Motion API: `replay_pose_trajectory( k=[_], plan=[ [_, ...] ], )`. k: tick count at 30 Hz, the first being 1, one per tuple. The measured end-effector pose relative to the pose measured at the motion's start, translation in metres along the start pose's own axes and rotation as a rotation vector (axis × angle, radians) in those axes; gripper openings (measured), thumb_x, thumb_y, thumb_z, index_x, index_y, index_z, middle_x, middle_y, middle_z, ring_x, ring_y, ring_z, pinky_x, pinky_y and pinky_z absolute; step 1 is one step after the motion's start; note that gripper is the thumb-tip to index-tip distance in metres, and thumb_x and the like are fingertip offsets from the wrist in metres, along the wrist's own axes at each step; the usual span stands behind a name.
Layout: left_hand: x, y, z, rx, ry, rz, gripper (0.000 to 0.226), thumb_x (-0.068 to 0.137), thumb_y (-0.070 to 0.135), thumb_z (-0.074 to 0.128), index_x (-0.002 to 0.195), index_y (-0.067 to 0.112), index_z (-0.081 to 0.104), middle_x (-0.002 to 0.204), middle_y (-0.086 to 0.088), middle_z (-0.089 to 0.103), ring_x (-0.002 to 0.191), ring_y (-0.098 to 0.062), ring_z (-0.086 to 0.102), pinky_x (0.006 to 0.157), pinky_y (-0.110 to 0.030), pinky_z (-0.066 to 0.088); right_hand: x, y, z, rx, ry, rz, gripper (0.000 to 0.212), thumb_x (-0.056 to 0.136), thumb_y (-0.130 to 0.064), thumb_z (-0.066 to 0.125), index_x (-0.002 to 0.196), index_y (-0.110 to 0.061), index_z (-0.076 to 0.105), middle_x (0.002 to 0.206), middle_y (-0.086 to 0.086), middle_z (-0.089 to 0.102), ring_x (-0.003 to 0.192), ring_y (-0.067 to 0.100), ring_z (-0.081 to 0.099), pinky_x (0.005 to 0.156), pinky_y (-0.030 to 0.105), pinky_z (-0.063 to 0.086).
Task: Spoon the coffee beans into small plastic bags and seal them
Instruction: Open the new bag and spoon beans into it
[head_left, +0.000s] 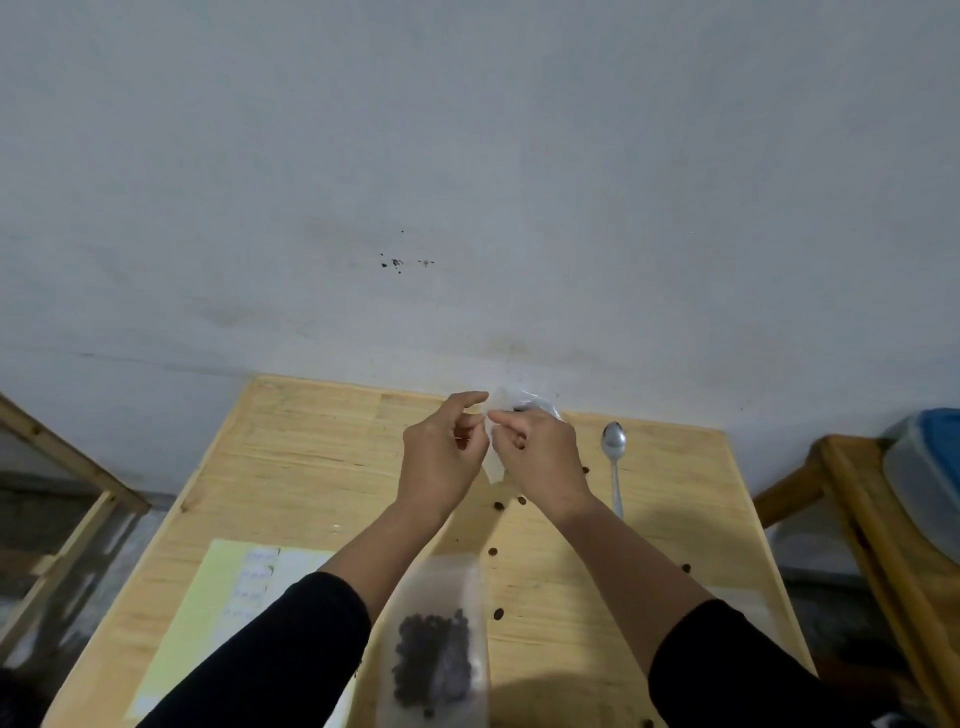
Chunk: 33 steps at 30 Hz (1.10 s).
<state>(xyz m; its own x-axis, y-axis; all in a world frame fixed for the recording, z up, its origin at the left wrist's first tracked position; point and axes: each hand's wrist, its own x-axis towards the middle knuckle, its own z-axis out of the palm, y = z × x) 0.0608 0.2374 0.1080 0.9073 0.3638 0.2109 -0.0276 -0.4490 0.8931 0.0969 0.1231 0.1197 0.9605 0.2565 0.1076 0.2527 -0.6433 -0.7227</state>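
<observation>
While the pale wooden table (322, 467) takes up most of the space below the grey wall, the work itself sits at its far edge. A larger frosted plastic pouch with dark coffee beans (434, 654) lies near the person, between the two forearms. A yellow sheet of paper with a white printed slip (218, 597) lies on the table's left side. A metal spoon (614, 462) rests on the table just right of the hands, bowl pointing away.

Both hands are raised together. The left hand (441, 457) and the right hand (540, 457) each pinch the small clear plastic bag (511, 410) at its mouth with curled fingers, seemingly pressing or opening the seal. The bag is thin and crumpled, almost see-through, with something dark inside; how full it is I cannot tell.

Loose coffee beans (498, 505) already lie scattered on the table below the hands. If the strip is not fully pressed shut, or the flimsy bag tips while pinched at one spot, more beans could spill out and roll off.
</observation>
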Motion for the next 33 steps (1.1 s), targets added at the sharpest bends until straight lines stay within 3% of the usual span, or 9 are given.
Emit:
replay_pose_trajectory(
  k=[5,7,10,17,21,23,26,29,33],
  plan=[
    [0.000,-0.013,-0.009,-0.089,-0.237,0.100,0.061,0.073,0.018,0.076,0.126,0.031,0.051,0.123,0.009,0.059,0.110,0.005,0.054,0.091,-0.012,0.044,0.003,0.009,-0.003,0.029,0.016,0.026,0.021,0.086,-0.007,0.061,0.105,-0.008,0.071,0.093,0.008,0.067,0.076,0.008,0.053,0.068,0.000,0.035],
    [0.002,-0.021,-0.014,0.037,-0.404,0.147,0.097,0.061,0.036,0.085,0.141,0.031,0.031,0.145,0.017,0.034,0.132,0.006,0.030,0.106,-0.010,0.025,0.003,0.011,-0.005,0.038,0.017,0.012,0.017,0.084,-0.002,0.059,0.094,-0.006,0.073,0.081,0.009,0.064,0.071,0.013,0.050,0.064,0.005,0.035],
    [0.004,-0.026,-0.011,0.159,-0.509,0.214,0.127,0.053,0.046,0.087,0.147,0.029,0.002,0.151,0.019,0.007,0.139,0.007,0.005,0.107,-0.003,0.007,-0.002,0.010,-0.001,0.088,-0.009,-0.035,0.014,0.082,0.001,0.059,0.080,-0.004,0.071,0.073,0.009,0.058,0.068,0.017,0.050,0.062,0.020,0.038],
    [0.001,-0.035,-0.008,0.187,-0.349,0.247,0.096,0.059,0.025,0.079,0.141,0.021,0.030,0.126,0.009,0.040,0.117,0.001,0.037,0.098,-0.006,0.028,-0.009,0.021,-0.003,0.106,-0.015,-0.038,0.025,0.087,-0.001,0.056,0.102,-0.013,0.073,0.086,-0.002,0.059,0.072,0.003,0.053,0.071,0.004,0.041],
    [-0.005,-0.041,-0.005,0.200,-0.311,0.212,0.087,0.062,0.019,0.080,0.138,0.022,0.037,0.126,0.008,0.043,0.114,0.003,0.039,0.095,-0.001,0.026,-0.016,0.038,-0.007,0.319,-0.043,-0.010,0.023,0.090,-0.007,0.057,0.101,-0.018,0.073,0.093,-0.005,0.066,0.086,0.009,0.062,0.078,0.021,0.052],
    [-0.008,-0.046,-0.003,0.200,-0.236,0.172,0.085,0.061,0.019,0.082,0.136,0.020,0.040,0.124,0.008,0.043,0.113,0.000,0.040,0.094,0.001,0.024,-0.022,0.057,-0.009,0.381,0.064,0.049,0.020,0.089,-0.008,0.060,0.102,-0.016,0.071,0.095,-0.005,0.069,0.088,0.007,0.065,0.078,0.021,0.053],
    [-0.013,-0.050,0.001,0.206,-0.136,0.106,0.085,0.060,0.018,0.085,0.134,0.014,0.042,0.124,0.009,0.041,0.112,0.004,0.036,0.093,0.005,0.019,-0.026,0.103,-0.011,0.090,0.289,0.194,0.019,0.084,-0.004,0.061,0.101,-0.003,0.070,0.093,0.011,0.071,0.085,0.022,0.066,0.080,0.032,0.052],
    [-0.018,-0.052,0.006,0.225,-0.077,0.070,0.085,0.060,0.021,0.086,0.131,0.010,0.043,0.127,0.009,0.041,0.113,0.004,0.036,0.093,0.005,0.020,-0.025,0.143,-0.015,-0.104,0.163,0.483,0.028,0.083,-0.007,0.059,0.110,-0.001,0.064,0.103,0.017,0.064,0.100,0.031,0.057,0.088,0.035,0.040],
    [-0.023,-0.052,0.013,0.222,-0.023,0.005,0.086,0.060,0.026,0.087,0.132,0.010,0.042,0.126,0.009,0.040,0.115,-0.002,0.039,0.094,0.002,0.023,-0.023,0.170,-0.009,-0.173,0.109,0.522,0.013,0.082,-0.007,0.057,0.092,0.000,0.061,0.082,0.008,0.051,0.087,0.031,0.053,0.070,0.031,0.034]
  ],
)
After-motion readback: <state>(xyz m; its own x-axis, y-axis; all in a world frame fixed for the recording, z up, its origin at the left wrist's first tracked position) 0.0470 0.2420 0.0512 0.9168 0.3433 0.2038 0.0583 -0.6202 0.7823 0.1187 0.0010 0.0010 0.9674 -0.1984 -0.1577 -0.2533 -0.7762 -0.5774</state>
